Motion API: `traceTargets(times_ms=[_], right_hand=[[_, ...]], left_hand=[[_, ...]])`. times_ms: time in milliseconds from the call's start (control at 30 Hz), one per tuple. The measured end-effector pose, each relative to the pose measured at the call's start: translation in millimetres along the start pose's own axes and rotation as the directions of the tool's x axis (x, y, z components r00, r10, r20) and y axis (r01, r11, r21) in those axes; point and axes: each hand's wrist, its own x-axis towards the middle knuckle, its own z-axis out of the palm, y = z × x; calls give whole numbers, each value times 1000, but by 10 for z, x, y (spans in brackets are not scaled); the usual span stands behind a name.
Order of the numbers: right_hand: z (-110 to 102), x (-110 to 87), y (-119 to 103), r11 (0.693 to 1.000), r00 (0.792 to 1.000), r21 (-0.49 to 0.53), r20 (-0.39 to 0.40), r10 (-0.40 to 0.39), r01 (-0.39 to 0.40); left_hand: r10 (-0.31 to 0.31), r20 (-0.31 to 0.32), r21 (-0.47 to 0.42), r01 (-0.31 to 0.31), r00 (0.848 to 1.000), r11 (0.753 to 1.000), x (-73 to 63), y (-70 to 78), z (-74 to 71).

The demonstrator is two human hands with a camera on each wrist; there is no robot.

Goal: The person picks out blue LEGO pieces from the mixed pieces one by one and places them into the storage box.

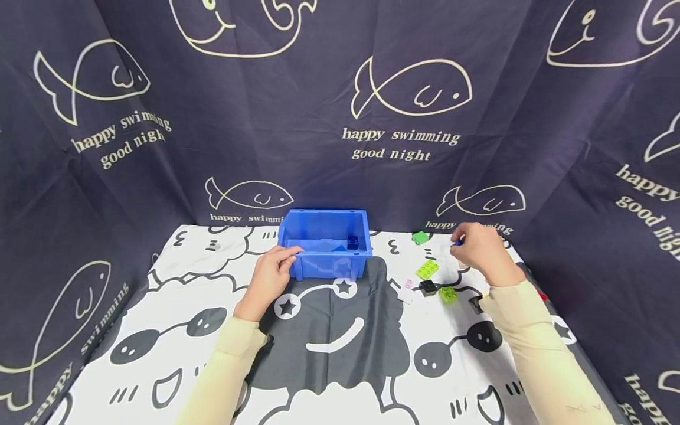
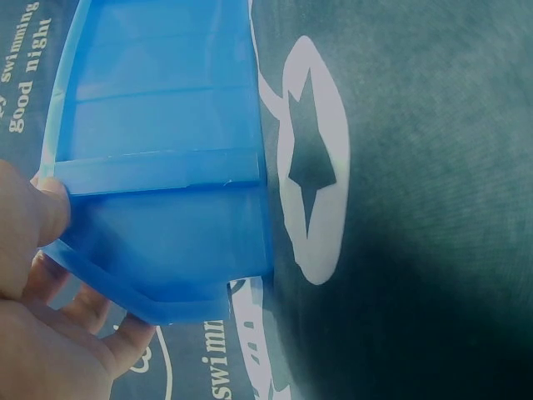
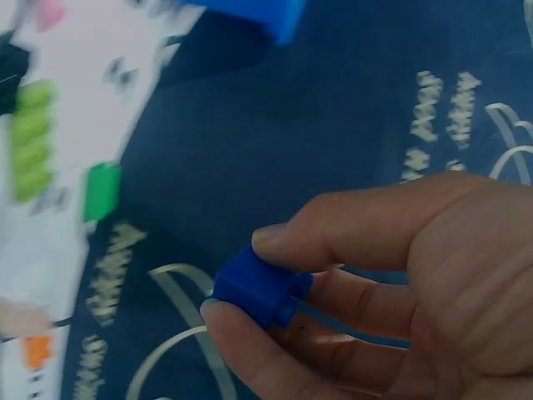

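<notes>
My left hand (image 1: 269,278) grips the near left rim of a blue plastic bin (image 1: 325,265), with the thumb over the edge in the left wrist view. Inside the bin lie a dark blue brick (image 1: 353,242) and another blue piece (image 1: 339,248). Off to the right, my right hand (image 1: 478,249) pinches a small blue building brick (image 3: 258,287) between thumb and fingertips. Its studs point toward the palm in the right wrist view. Below and left of that hand are a lime eight-stud brick (image 1: 427,270) and a green brick (image 1: 419,237).
Nearer me lie a black brick (image 1: 427,287), an olive-green brick (image 1: 448,294), a pink piece (image 1: 408,283) and a white piece (image 1: 405,296). A red piece (image 1: 542,296) shows beyond the right forearm. A dark printed curtain (image 1: 319,130) rises behind the patterned cloth (image 1: 175,295).
</notes>
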Motion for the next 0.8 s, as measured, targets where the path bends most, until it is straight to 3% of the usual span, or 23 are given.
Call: traceTargets(times_ms=[367, 600, 800], right_hand=[[-317, 219, -739, 993, 991, 42, -86, -106, 110], [-311, 346, -1151, 982, 983, 87, -91, -160, 168], [-264, 444, -1444, 979, 984, 117, -70, -162, 169]], left_hand=[[-51, 29, 4, 51, 998, 999, -13, 17, 13], [-36, 25, 2, 36, 999, 999, -2, 8, 16], [-27, 17, 7, 27, 999, 1000, 5, -6, 16]])
